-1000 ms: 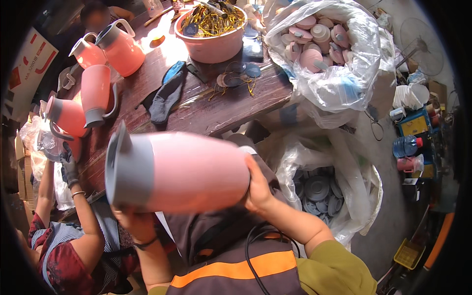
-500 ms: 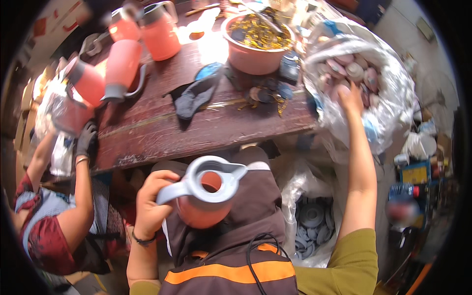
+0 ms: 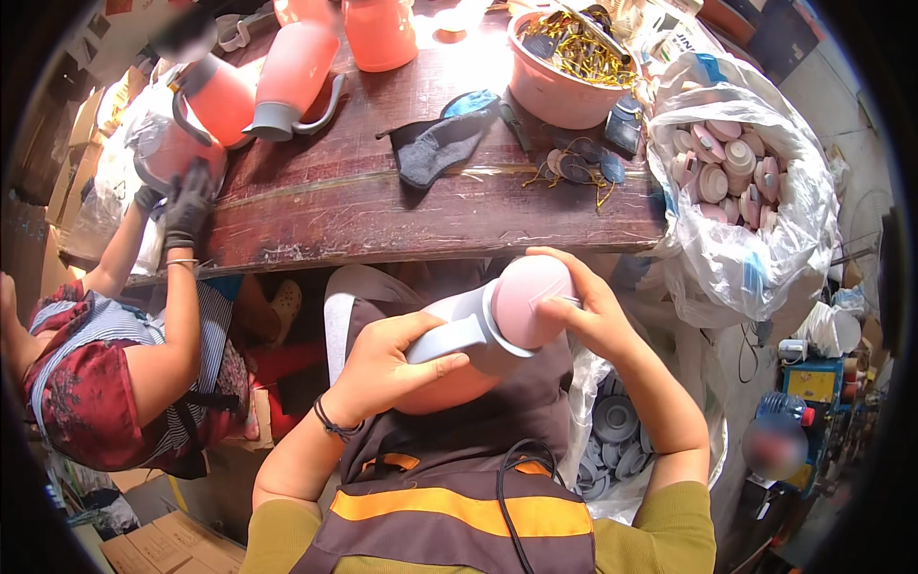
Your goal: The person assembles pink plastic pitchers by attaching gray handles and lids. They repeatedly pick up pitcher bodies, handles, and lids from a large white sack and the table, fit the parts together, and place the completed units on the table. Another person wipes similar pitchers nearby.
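Over my lap, a coral jug [image 3: 449, 383] with a grey collar and handle is tilted toward the right. My left hand [image 3: 387, 368] is closed round it at the handle. A pink round lid [image 3: 526, 304] sits at the jug's mouth, with the fingers of my right hand [image 3: 595, 311] closed on it. Whether the lid is seated in the mouth I cannot tell. To the right of the table, a clear plastic bag [image 3: 755, 273] holds several more pink lids [image 3: 738, 158].
On the dark red table [image 3: 325, 206] are several coral jugs [image 3: 296, 62], a grey cloth [image 3: 435, 153] and a pink tub [image 3: 564, 96] of gold-corded tags. A bag of grey parts [image 3: 614, 421] stands by my right leg. At left, a co-worker's gloved hands [image 3: 186, 206] hold a bagged jug.
My right hand has come back from the bag with a pink lid and brought it to the jug's mouth. The jug has tipped over to the right. My view has shifted left.
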Motion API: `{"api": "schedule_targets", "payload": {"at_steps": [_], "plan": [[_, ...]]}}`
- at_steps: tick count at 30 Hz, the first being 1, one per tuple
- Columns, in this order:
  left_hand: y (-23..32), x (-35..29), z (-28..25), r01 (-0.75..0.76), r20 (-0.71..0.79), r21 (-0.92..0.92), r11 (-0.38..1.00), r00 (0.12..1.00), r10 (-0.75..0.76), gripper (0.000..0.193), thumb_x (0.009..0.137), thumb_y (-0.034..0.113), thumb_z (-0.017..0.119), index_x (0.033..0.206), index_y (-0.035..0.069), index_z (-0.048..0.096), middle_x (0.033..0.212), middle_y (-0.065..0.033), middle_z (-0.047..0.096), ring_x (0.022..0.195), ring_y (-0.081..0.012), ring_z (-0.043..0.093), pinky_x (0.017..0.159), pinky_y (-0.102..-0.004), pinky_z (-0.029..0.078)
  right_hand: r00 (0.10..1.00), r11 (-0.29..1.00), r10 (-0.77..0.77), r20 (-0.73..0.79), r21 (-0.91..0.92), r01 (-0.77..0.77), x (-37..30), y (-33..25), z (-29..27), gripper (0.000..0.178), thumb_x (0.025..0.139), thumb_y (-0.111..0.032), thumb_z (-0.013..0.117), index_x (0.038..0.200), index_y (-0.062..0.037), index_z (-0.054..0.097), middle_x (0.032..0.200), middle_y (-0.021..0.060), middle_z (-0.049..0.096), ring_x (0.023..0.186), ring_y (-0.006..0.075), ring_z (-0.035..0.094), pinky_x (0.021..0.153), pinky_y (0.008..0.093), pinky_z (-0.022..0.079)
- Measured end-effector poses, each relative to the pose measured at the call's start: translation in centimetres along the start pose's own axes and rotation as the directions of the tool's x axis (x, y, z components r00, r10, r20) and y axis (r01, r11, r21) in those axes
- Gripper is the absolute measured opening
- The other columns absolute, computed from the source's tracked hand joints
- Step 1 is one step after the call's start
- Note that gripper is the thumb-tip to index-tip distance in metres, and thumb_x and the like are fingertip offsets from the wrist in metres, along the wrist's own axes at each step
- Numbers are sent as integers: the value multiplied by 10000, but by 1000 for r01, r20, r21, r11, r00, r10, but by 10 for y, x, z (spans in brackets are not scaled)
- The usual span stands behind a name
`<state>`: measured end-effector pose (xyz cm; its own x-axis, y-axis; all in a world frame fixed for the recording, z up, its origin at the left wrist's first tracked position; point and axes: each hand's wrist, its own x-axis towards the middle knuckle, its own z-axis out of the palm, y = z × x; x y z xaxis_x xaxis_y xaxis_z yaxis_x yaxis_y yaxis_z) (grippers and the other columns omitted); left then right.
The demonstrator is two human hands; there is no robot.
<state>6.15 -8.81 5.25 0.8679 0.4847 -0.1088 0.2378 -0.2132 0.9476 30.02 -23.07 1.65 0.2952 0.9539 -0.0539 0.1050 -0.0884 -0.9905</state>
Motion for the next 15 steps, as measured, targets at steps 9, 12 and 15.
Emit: {"api": "schedule_targets", "payload": {"at_steps": [9,12,15], "plan": [[-15,-17,-1,-65,-96,51,997,993,69,309,769,197,767,981,6,648,858,-136,663,750,-221,642,703,-297,489,987,987,31,-155,161,-6,-2,-6,28,537,862,-203,664,1336,-38,472,1234,131,572,1102,215,557,947,319,420],[-14,-21,-6,-82,-82,79,993,993,89,305,768,202,766,976,10,650,855,-138,659,747,-234,643,698,-303,492,996,995,-83,-44,-54,81,-4,-5,22,531,862,-237,659,1331,-54,489,1218,134,573,1088,242,563,957,334,415],[-19,-23,-6,-62,-76,90,994,995,69,307,765,210,765,970,12,653,860,-141,659,748,-252,642,698,-311,495,970,876,-244,-11,-431,215,-2,-6,22,514,876,-255,637,1333,-66,496,1221,154,569,1101,279,558,967,352,411]]}}
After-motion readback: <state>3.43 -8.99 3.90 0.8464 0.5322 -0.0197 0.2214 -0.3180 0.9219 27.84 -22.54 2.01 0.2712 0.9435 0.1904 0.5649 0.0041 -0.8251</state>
